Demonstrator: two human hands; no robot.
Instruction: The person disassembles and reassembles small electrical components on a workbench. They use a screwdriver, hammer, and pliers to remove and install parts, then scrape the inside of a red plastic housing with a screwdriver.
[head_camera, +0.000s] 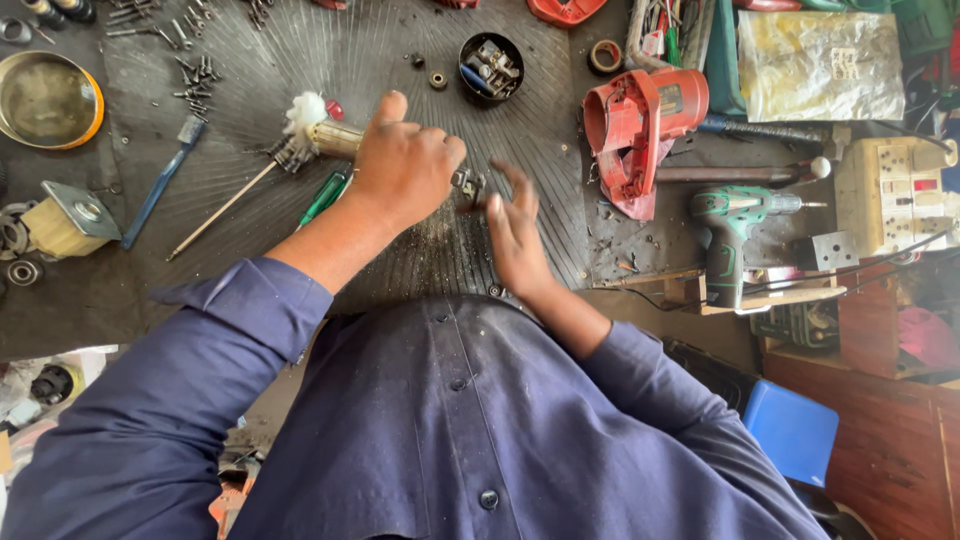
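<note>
Clearly the work is at a halfway, taken-apart stage. Across the desk (90, 300) lies a black ribbed mat (400, 50), and near its right edge the red tool housing (640, 125) rests open and empty-looking, its shell not closed up. Just right of it a green cordless drill (728, 230) lies on a wooden block, untouched. At the desk's left edge sits a round metal bowl (45, 100), and a blue brush (160, 180) lies slanted below it.

Toward the mat's middle, a motor shaft with a white fan (305, 125) lies loose, out of the housing. A black cup of small parts (490, 68) stands near the top edge, and loose screws (195, 85) are scattered at the upper left, none yet put back.

The left hand (405, 170) is curled in a closed grip, thumb raised, over the shaft's end. The right hand (515, 235) has its fingers spread and loose. Between them sits a small metal part (467, 185); it is probably pinched by the left fingertips, though blur leaves that uncertain.
</note>
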